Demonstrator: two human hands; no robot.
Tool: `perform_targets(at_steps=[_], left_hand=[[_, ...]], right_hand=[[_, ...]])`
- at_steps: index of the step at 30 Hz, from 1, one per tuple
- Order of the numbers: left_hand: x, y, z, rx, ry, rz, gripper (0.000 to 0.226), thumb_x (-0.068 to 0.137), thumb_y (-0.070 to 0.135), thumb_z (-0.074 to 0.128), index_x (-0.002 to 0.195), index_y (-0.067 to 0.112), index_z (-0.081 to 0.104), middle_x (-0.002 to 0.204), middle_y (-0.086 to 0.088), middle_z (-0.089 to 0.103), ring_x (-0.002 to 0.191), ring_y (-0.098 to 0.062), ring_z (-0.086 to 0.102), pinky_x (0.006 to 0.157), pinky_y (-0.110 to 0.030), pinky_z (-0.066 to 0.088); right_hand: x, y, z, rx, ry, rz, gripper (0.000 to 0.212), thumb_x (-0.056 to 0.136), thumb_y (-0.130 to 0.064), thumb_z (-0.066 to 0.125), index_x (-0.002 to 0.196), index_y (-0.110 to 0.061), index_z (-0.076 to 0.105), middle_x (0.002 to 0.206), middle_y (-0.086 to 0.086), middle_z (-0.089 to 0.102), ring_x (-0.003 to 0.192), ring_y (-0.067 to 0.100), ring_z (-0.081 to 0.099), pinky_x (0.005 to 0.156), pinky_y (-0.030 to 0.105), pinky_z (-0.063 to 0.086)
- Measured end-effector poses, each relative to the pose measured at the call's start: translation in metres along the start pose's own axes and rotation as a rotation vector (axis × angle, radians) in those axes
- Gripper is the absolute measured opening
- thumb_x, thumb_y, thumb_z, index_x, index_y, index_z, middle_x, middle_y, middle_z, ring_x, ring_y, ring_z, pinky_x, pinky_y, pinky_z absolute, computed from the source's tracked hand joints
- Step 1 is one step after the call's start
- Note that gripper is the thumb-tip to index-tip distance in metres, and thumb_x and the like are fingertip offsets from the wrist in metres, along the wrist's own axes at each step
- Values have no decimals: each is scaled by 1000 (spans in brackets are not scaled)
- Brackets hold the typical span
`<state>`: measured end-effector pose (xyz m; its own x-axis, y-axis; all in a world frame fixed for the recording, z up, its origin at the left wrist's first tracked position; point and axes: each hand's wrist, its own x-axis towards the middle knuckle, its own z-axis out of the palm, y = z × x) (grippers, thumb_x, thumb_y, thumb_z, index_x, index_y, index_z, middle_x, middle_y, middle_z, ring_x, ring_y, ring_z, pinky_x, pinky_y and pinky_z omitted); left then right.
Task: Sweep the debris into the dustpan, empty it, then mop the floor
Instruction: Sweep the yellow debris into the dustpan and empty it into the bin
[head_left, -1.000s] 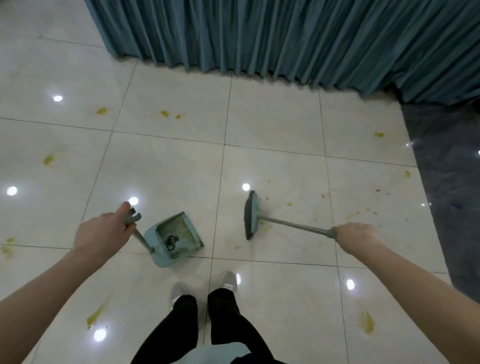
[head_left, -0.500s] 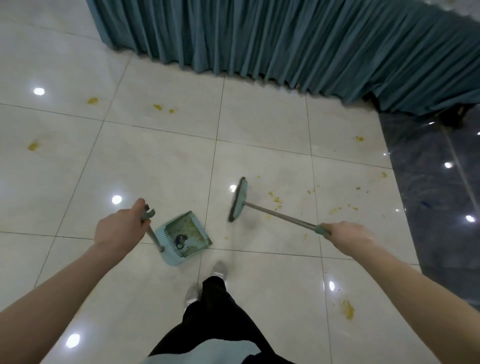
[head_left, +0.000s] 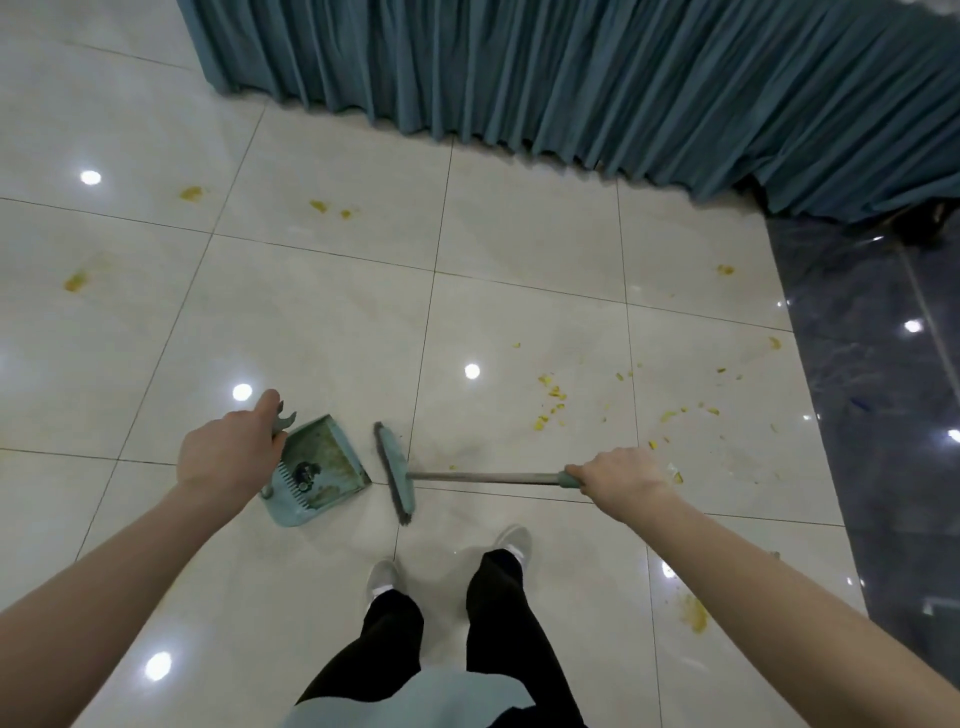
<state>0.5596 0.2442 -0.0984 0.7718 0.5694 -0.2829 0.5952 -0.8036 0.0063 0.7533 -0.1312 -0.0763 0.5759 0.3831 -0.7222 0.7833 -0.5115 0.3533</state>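
A teal dustpan rests on the cream tiled floor just ahead of my feet, with dirt and a dark clump inside. My left hand grips the top of its upright handle. My right hand grips the end of the broom handle. The teal broom head stands on the floor right beside the dustpan's open edge. Yellow crumbs lie scattered on the tile to the right of the broom, between the head and my right hand and beyond.
A teal pleated curtain hangs along the far side. Yellow smears dot the tiles at the left, far middle and near right. Dark glossy flooring borders the right. My shoes stand close behind the dustpan.
The broom head has swept left across the tile and now sits against the dustpan's mouth. My right hand moved left with it. I have stepped forward; the dustpan stays in my left hand.
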Motion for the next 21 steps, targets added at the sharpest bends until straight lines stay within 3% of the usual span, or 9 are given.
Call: perform_targets(at_steps=[2,4,7,13,17,21], left_hand=[[4,15,-3,7,-3,-1,17,95,29,45,108,19,40,71,-3,54,57,-29,53,48,-27,35],[11,35,-5,12,0,4,16,95,28,45,107,18,41,69,-2,53,56,-29,52,47,-27,35],[23,76,-10,12,-2,15,16,94,27,46,107,19,42,70,-2,52,56,-29,51,48,-28,35],[60,166,-20,19,-14,23,18,95,32,46,109,21,44,86,-8,63,63,-30,50,54,-30,37],[82,219,-29,19,-8,46,16,94,32,48,106,21,45,82,-8,62,62,-31,51,54,-31,39],[106,256,-35,-19,15,86,13,94,31,49,101,22,42,74,-5,58,59,-31,52,52,-30,39]], right_hand=[[0,24,19,24,-34,15,34,103,-22,40,133,-34,50,114,3,65,92,26,58,70,31,37],[0,59,39,69,-79,62,35,103,-23,39,134,-36,49,106,2,62,98,24,61,71,31,38],[-2,119,73,90,-112,128,37,103,-22,38,136,-38,47,93,-2,49,84,22,52,70,30,39],[-2,231,137,185,-169,299,43,100,-18,38,134,-42,49,104,-3,61,97,19,62,78,29,47],[1,280,157,183,-171,384,42,101,-16,36,134,-35,53,118,-2,66,108,18,65,85,30,51],[10,322,154,142,-140,403,37,104,-20,36,135,-32,53,112,-4,66,106,16,67,83,28,52]])
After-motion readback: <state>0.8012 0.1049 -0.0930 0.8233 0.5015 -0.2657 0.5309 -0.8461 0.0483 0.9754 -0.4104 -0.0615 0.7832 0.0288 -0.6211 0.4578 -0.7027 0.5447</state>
